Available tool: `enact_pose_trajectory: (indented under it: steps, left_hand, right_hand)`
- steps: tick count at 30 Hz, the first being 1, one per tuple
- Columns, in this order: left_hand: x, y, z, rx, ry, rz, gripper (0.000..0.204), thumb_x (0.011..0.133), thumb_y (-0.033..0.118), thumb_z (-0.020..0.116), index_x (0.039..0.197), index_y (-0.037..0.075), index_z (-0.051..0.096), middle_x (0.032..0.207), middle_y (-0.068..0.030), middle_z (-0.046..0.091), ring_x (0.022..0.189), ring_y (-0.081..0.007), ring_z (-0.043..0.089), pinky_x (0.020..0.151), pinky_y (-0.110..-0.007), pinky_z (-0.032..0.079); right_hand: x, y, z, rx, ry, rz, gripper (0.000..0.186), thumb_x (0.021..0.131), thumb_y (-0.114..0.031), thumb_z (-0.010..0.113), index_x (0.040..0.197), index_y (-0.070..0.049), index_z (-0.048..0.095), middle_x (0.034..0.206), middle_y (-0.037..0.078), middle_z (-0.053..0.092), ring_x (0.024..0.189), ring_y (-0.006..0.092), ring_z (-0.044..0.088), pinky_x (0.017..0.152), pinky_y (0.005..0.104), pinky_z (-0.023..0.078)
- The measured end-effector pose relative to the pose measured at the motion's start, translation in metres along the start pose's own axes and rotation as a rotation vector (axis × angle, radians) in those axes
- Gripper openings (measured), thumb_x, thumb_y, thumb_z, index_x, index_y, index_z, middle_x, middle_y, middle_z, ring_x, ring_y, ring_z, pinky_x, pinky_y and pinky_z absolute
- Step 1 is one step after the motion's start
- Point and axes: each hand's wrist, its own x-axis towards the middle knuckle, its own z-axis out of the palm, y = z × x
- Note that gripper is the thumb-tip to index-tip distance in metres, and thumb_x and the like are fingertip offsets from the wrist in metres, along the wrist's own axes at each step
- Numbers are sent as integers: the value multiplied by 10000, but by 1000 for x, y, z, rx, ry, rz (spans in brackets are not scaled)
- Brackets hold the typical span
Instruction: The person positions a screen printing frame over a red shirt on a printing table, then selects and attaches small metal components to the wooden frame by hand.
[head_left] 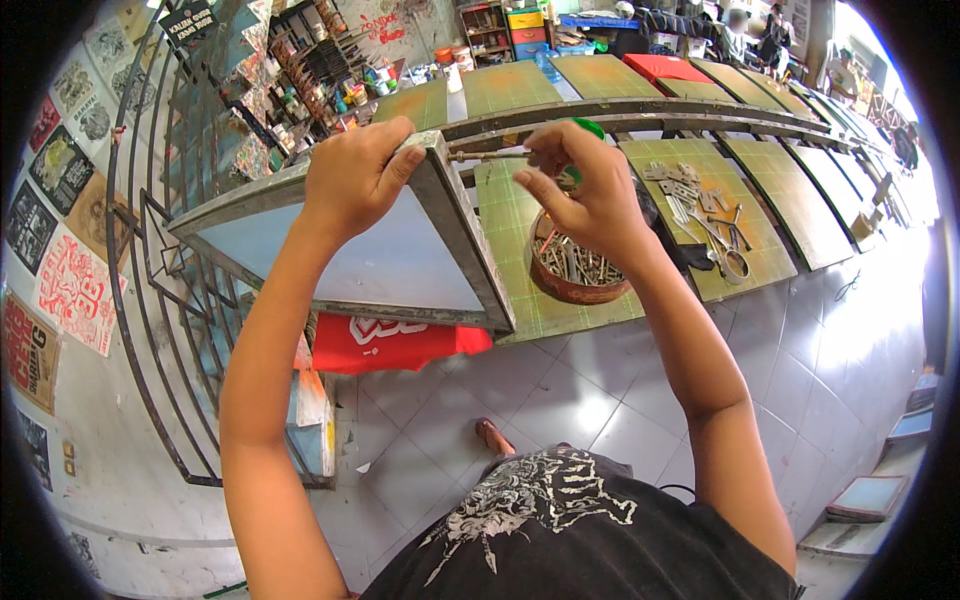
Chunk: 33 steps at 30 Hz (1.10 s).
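My left hand grips the top edge of a grey-framed screen with pale blue mesh near its upper corner. A long threaded bolt sticks out sideways from that corner. My right hand has thumb and fingers curved at the bolt's far end, partly hiding it; whether they pinch it is unclear. Below that hand sits a round rusty tin of bolts on a green board, with a green object behind my fingers. A red printed cloth hangs under the screen.
Green boards on rails extend right, one holding metal plates and wrenches. A metal rack stands left beside a poster-covered wall. Screens lean at lower right. Paint containers and other people are in the background. My sandalled foot is on the tiles.
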Motion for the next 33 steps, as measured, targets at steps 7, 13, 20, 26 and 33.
enact_pose_trajectory:
  steps: [7,13,20,26,33]
  left_hand:
    - [3,1,3,-7,42,-2,487,957,507,381,770,72,492,657,-142,530,658,-373,570,540,-461,421]
    - [4,-1,5,-15,30,10,478,958,501,383,779,72,494,659,-139,532,653,-374,570,537,-462,420]
    - [4,-3,3,-6,21,0,478,958,503,384,780,74,495,650,-138,525,642,-375,568,528,-464,413]
    - [6,-1,6,-29,7,-12,480,957,505,387,779,73,497,653,-142,523,644,-376,565,531,-462,410]
    - [7,-4,5,-25,31,14,488,959,508,380,770,73,495,646,-141,520,633,-377,560,527,-462,406]
  right_hand:
    - [13,9,-7,7,-177,258,266,913,-211,589,768,13,589,629,179,563,576,321,550,537,395,408]
    - [11,8,-5,-73,-84,2,354,956,-263,528,759,26,587,620,111,563,566,202,528,538,338,410]
    - [11,6,-4,97,-78,153,303,911,-225,585,735,22,586,605,163,533,542,308,505,530,368,404]
    - [18,5,-10,-88,-189,122,283,888,-220,617,731,14,589,615,188,540,533,348,521,530,391,415]
    - [16,15,-2,-97,-127,-59,327,911,-281,583,767,12,612,630,182,561,566,362,536,557,412,432]
